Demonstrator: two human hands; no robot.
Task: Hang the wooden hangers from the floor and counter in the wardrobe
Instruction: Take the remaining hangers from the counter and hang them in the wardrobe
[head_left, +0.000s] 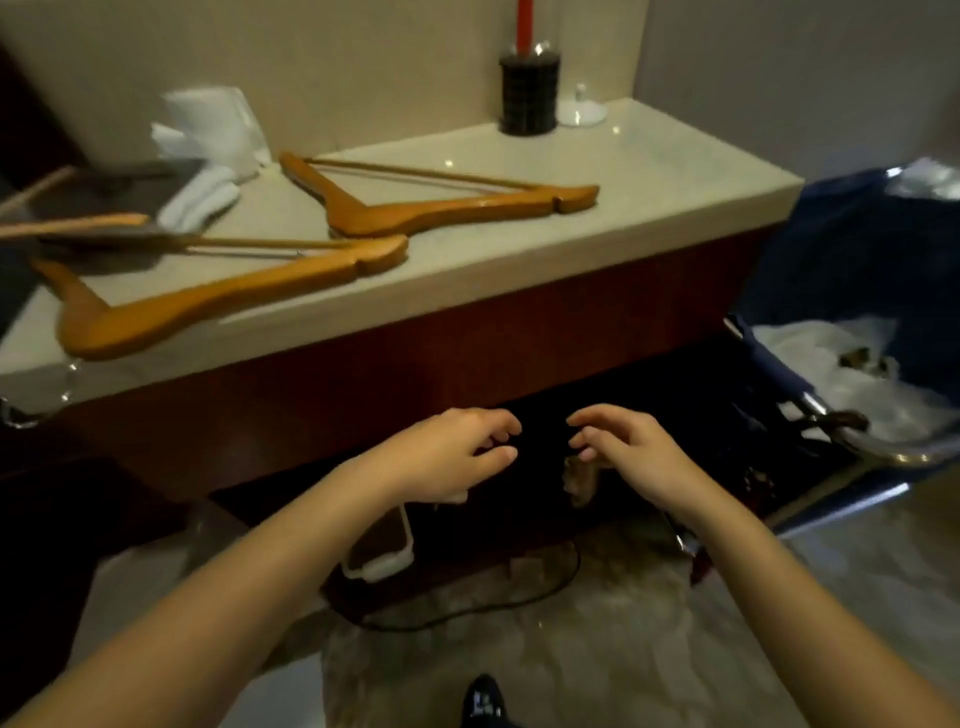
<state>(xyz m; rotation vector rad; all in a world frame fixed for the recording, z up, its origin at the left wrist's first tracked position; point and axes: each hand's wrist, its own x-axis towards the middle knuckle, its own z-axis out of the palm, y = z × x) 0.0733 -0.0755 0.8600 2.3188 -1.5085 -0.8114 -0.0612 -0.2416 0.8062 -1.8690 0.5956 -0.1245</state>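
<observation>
While both arms reach forward below the counter (519, 171), the fingers (493, 431) of the left hand (447, 452) are loosely curled and spread, holding nothing; the fingers (592, 421) of the right hand (628, 452) mirror them, likewise curled, apart and empty. The two hands face each other, fingertips near but not touching, in front of the counter's dark, shadowed lower recess. Bare forearms extend back toward the camera.

Relative to the counter: its top is a pale, glossy, stone-like slab with a thick squared edge, over a reddish-brown wooden front. Two wooden hangers lie flat on the top, both honey-coloured, smooth and broad-shouldered with thin crossbars: the near hanger (208, 301) at the front left edge, the far hanger (441, 208) just behind it toward the middle. A third hanger arm (78, 224) enters at the far left, blurred. White folded cloths (200, 197) sit at the left rear of the top; a dark cylindrical holder (529, 96) with a red rod stands at the right rear corner, beside a small clear object too blurred to identify.

Beneath the counter, under the left wrist, lies a white-edged phone-like device (382, 551) with a dark cable (519, 603) looping across the mottled floor. Right of the counter stands a blue fabric bin (831, 260) with a metal frame, holding white material. Whether a hanger lies on the floor cannot be told.
</observation>
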